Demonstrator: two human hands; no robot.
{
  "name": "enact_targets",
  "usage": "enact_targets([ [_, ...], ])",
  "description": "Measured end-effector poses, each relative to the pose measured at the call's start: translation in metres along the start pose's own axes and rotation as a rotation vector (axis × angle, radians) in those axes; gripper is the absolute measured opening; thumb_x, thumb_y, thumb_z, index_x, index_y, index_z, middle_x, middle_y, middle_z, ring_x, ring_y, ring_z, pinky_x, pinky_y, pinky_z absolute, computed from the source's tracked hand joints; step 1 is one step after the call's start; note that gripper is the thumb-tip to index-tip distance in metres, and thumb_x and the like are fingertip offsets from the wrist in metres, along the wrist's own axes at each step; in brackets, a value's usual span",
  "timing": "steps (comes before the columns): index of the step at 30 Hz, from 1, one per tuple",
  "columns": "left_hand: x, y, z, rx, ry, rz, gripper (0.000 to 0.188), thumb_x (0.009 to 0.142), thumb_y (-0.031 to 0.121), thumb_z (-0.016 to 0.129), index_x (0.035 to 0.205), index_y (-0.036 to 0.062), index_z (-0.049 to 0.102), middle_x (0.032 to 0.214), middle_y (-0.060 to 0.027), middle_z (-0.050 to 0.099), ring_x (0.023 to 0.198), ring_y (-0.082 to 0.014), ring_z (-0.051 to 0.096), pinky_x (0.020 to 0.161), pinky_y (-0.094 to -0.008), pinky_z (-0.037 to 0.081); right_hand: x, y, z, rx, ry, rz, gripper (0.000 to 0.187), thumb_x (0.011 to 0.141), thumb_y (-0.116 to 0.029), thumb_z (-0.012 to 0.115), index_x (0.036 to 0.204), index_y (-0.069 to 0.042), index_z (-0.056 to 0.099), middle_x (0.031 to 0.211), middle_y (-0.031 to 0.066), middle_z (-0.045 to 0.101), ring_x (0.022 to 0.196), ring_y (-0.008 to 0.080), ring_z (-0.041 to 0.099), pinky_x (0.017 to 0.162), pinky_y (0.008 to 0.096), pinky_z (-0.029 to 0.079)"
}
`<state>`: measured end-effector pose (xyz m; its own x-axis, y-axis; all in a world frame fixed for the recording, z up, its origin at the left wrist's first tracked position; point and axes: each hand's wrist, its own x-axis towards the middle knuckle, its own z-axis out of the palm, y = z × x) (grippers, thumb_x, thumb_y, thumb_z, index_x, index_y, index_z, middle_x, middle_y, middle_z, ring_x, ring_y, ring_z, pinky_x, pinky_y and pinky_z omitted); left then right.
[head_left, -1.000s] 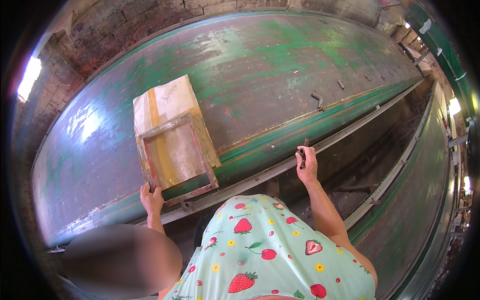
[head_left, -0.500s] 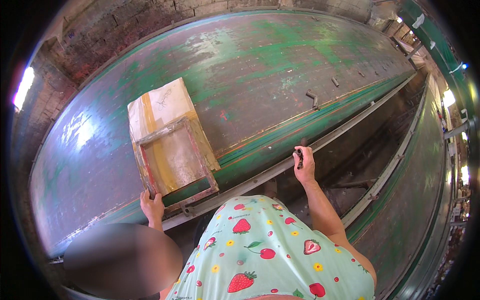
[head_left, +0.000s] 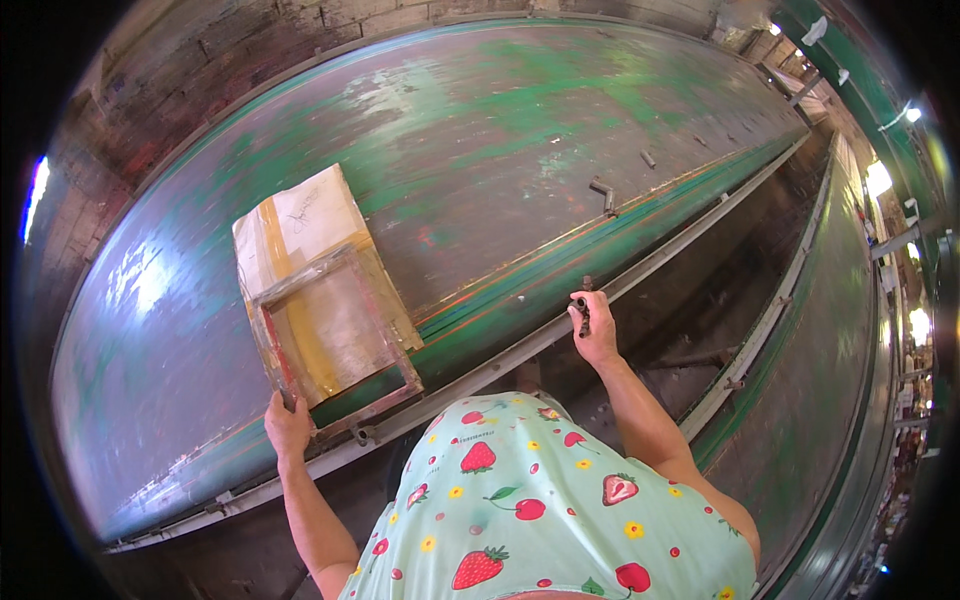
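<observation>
At the lower left corner of a rectangular wooden frame (head_left: 390, 388), my left hand (head_left: 287, 428) is closed, with fingertips on the frame's side bar. A small dark spot shows between those fingers, too small to make out. The worn, reddish-grey frame overlaps a pale board (head_left: 318, 212) with yellow-brown tape down its length. Both lie tilted on a long table (head_left: 480, 190) stained green and grey. My right hand (head_left: 598, 325), above the table's near edge, grips a dark metal piece (head_left: 579, 305) with a round tubular end. Part of that piece is hidden by the fingers.
A metal rail (head_left: 490, 376) with small fittings runs along the table's near side. An angled metal piece (head_left: 604, 193) and a short rod (head_left: 648, 159) lie on the table. A second green-edged table (head_left: 800, 400) stands at right, beyond a dark gap. A block wall (head_left: 190, 70) rises behind.
The whole scene has shifted slightly left in view. Both hands keep nearly the same places relative to the table. My left forearm, behind a blurred patch before, now shows.
</observation>
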<state>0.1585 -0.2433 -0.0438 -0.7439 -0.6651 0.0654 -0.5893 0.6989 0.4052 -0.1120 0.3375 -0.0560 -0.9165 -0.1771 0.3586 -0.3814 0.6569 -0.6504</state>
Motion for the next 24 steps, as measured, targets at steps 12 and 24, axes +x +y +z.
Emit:
enact_targets([
  [12,0.036,0.070,-0.010,-0.028,0.009,-0.005,0.026,0.092,0.022,0.076,0.101,-0.0008,0.069,0.097,-0.0307,0.075,0.097,-0.0544,0.073,0.086,-0.0625,0.055,0.006,0.019,-0.006,0.146,-0.046,-0.079,0.047,0.097,-0.011,0.091,0.139,-0.006,0.072,0.115,0.0152,0.067,0.094,0.0328,0.073,0.084,0.0429,0.062],
  [24,0.055,0.337,0.149,-0.126,-0.045,0.010,0.045,0.096,0.037,0.078,0.121,-0.0003,0.072,0.113,-0.0343,0.079,0.109,-0.0564,0.076,0.097,-0.0663,0.060,0.022,0.070,-0.063,0.220,0.191,-0.086,0.030,0.110,-0.010,0.071,0.138,0.001,0.075,0.122,0.0200,0.073,0.104,0.0344,0.073,0.092,0.0423,0.060],
])
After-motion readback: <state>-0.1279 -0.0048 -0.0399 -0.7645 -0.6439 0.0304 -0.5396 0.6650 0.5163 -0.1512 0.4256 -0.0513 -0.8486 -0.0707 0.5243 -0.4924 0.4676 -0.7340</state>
